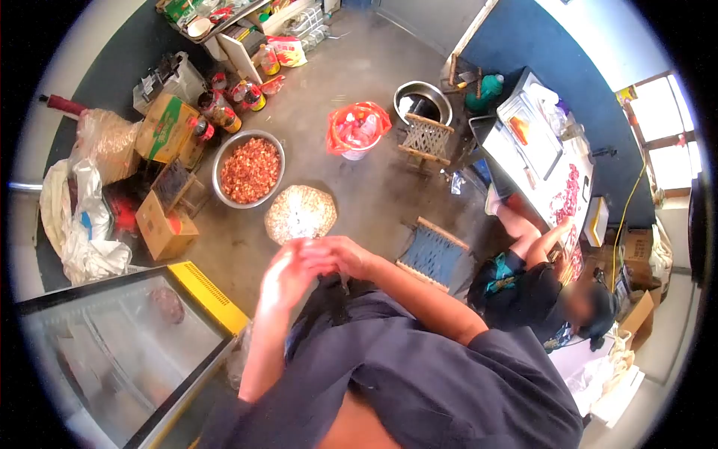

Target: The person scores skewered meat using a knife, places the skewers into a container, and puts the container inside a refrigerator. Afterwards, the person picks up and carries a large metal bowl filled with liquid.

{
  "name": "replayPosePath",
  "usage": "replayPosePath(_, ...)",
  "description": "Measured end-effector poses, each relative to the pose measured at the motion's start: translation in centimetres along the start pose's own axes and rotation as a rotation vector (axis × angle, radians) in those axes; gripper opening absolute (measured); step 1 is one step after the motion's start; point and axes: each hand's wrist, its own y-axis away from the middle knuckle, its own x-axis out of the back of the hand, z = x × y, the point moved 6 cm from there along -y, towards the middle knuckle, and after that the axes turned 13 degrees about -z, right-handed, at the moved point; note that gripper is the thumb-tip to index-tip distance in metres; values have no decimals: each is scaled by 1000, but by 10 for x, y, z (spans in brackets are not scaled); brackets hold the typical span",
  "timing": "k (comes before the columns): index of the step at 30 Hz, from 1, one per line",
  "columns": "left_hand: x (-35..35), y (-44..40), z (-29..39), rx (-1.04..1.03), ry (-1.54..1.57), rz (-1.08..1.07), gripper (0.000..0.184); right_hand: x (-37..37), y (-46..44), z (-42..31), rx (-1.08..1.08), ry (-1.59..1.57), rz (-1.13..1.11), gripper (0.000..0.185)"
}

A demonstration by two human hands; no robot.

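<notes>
My left hand and my right hand meet in front of my body, fingers overlapping and blurred, so whether anything is between them cannot be made out. Just beyond them on the floor lies a round, pale heap or bag of small pieces, with bright light on it. Behind it to the left stands a metal basin filled with reddish chunks. A bucket lined with a red plastic bag is farther back, right of the basin.
A glass-topped freezer is at the lower left. Boxes and bottles line the left. Woven stools stand at right. Another person sits by a table bearing red pieces.
</notes>
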Motion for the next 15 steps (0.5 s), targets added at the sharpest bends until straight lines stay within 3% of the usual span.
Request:
replayPosePath(1, -6, -15, -12, 58, 104, -51, 42, -14, -6, -10, 103, -44, -187, 26)
replayPosePath(3, -10, -43, -31, 165, 203, -244, 44, -12, -4, -10, 226, -51, -108, 27)
replayPosePath(4, -12, -53, -34, 191, 242, -272, 44, -13, -4, -10, 234, -405, -257, 27)
replayPosePath(6, -14, -72, -34, 215, 282, -300, 45, 2, 8, -18, 130, -495, -33, 29)
replayPosePath(7, -15, -81, -37, 307, 267, -325, 45, 9, 14, -26, 137, -503, -34, 29)
replayPosePath(9, -19, -104, -43, 417, 250, -356, 45, 26, 28, -40, 91, -212, -84, 33)
replayPosePath(11, -24, -131, -51, 479, 209, -411, 45, 45, 34, -48, 76, -299, -132, 36)
replayPosePath(13, -33, -164, -66, 508, 192, -414, 45, 61, 51, -74, 289, -490, 156, 25)
replayPosePath(15, -47, -215, -84, 562, 169, -445, 45, 89, 59, -99, 278, -620, 203, 24)
